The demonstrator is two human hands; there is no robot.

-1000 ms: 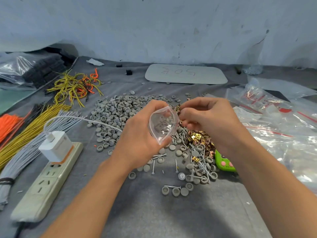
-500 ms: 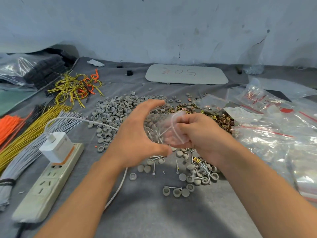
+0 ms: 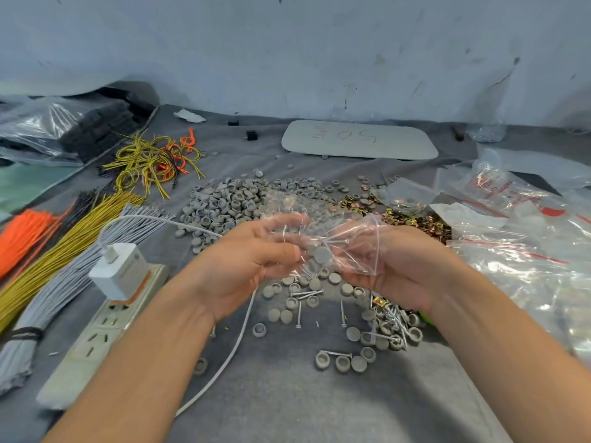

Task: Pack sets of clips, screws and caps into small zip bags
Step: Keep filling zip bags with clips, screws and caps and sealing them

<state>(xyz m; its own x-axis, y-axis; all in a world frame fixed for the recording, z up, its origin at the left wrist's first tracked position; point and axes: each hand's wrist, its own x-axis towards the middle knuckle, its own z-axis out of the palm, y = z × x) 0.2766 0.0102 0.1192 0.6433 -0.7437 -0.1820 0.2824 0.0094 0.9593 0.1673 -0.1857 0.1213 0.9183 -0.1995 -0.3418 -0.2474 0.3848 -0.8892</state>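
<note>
Head view: our left hand (image 3: 252, 263) and right hand (image 3: 403, 266) pinch one zip bag (image 3: 348, 251) above the counter (image 3: 287, 398), fingers (image 3: 281, 251) curled on it, cap (image 3: 322, 254) and screw (image 3: 339, 241) inside; we judge most caps (image 3: 230, 203) and clips (image 3: 419, 220) unpacked.

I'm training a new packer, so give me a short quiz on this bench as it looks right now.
1. True or false: the left hand and the right hand both hold the small clear plastic zip bag.
2. Seen by the person, the heap of grey round plastic caps lies where from the pile of gold metal clips? A. left B. right C. nearer the body
3. Fill in: the white cube charger is plugged into the ____.
Key: 1 true; 2 A; 3 the off-white power strip.
</note>
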